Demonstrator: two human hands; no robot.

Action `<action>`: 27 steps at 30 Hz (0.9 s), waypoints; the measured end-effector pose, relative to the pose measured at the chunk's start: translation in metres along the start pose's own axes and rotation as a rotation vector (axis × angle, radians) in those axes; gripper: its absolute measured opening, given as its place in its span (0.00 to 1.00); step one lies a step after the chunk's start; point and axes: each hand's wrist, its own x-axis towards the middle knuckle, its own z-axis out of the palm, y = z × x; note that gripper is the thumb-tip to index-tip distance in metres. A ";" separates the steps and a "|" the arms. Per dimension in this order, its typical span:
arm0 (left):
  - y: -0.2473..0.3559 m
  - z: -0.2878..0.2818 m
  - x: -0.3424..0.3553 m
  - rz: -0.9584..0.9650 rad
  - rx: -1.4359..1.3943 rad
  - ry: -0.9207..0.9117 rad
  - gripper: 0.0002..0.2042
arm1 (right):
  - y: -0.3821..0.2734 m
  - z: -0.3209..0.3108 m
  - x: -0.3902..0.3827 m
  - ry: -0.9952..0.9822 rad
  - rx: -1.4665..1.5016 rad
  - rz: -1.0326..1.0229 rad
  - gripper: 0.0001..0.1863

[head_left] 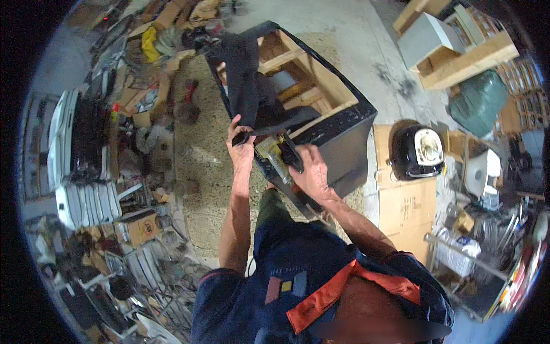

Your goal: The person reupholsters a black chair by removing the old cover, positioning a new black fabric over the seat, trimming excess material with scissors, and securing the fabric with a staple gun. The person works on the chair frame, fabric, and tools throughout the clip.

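A black upholstered wooden frame (344, 132) stands in the upper middle, its pale timber inside exposed and black fabric (243, 69) draped over its left part. My left hand (243, 148) grips the fabric's folded edge at the near left corner of the frame, fingers curled over it. My right hand (309, 172) is wrapped round the black handle of a staple gun (275, 157) with a silver and yellow body, held against that near corner just right of my left hand. The gun's tip is too unclear to tell if it touches the frame.
Stacked white panels (86, 203), cardboard and clutter line the left. At right lie timber pieces (458, 63), a green bag (475, 103), a black round appliance (415, 152), flat cardboard (404, 212) and a metal-framed cart (467, 275). A speckled mat (203, 200) is underfoot.
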 end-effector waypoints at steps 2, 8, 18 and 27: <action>0.021 0.013 0.012 0.221 0.169 -0.082 0.12 | 0.003 -0.019 0.040 0.164 -0.064 -0.141 0.56; 0.023 0.051 0.069 0.367 -0.013 -0.174 0.30 | -0.030 -0.024 0.187 0.064 0.420 -0.109 0.29; -0.060 0.135 0.074 -0.967 -1.277 -0.131 0.30 | -0.087 -0.099 0.291 0.175 1.601 0.247 0.10; -0.025 0.018 0.148 -0.600 -0.691 -0.408 0.18 | 0.128 -0.212 0.359 0.541 1.474 0.607 0.11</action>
